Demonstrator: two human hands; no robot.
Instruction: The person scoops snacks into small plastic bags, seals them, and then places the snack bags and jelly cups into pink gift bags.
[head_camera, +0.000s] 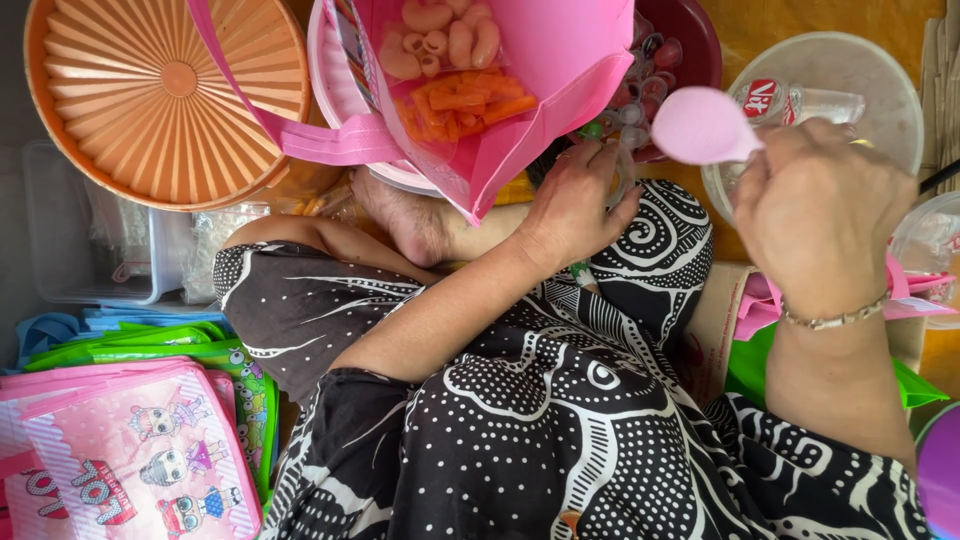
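The right hand (815, 205) hides the pink scoop's (700, 125) handle, and the top edge cuts off the pink bag (560, 60)

Floor level, viewed from above. The landmark is the round orange ribbed lid (165, 95) at the upper left. Directly below and left of it stands a clear plastic storage box (90, 245) holding small clear packets. Further below the lid lies a stack of flat bags: green and blue ones (150, 345) uppermost, pink cartoon-printed ones (140, 455) nearest the lower left corner. Far to the right of the lid, an orange-yellow mat or floor surface (790, 20) shows along the top edge, with folded brown paper or card (940, 60) at the extreme right. Lighting is even daylight, without hard shadows.
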